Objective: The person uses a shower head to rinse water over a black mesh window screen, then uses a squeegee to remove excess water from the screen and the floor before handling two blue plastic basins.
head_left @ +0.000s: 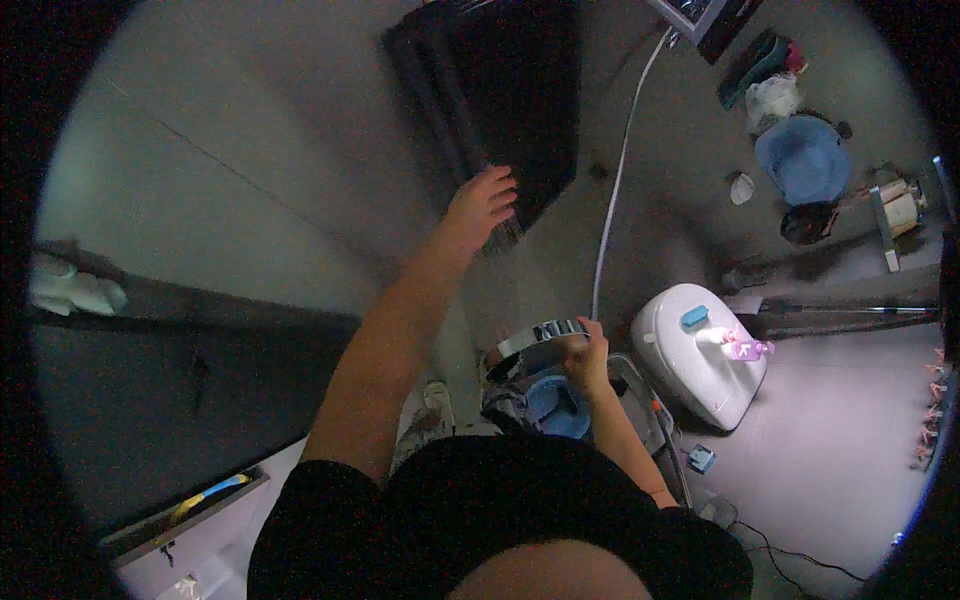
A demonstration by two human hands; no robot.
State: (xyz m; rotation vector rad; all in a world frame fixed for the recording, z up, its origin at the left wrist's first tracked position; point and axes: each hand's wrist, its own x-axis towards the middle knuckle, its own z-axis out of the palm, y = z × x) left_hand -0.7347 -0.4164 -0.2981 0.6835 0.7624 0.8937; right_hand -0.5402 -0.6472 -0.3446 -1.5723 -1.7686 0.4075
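Observation:
My left hand (pixel 485 207) stretches far forward at the near edge of a large black panel-like thing (pixel 525 90). Its fingers are curled, and what lies in them is dark and blurred. Faint streaks run from below this hand toward a shiny round metal basin (pixel 538 338). The basin is tilted, and my right hand (pixel 590 352) grips its right rim close to my body. Beneath the basin a blue container (pixel 558 405) shows in part.
At the right stands a white washbasin (pixel 690 350) with a blue sponge (pixel 694 316) and a purple bottle (pixel 748 350). A pale hose (pixel 618 180) crosses the floor. Farther right are a blue tub (pixel 803 160) and a dark pan (pixel 806 223). A long dark surface (pixel 200 400) fills the left.

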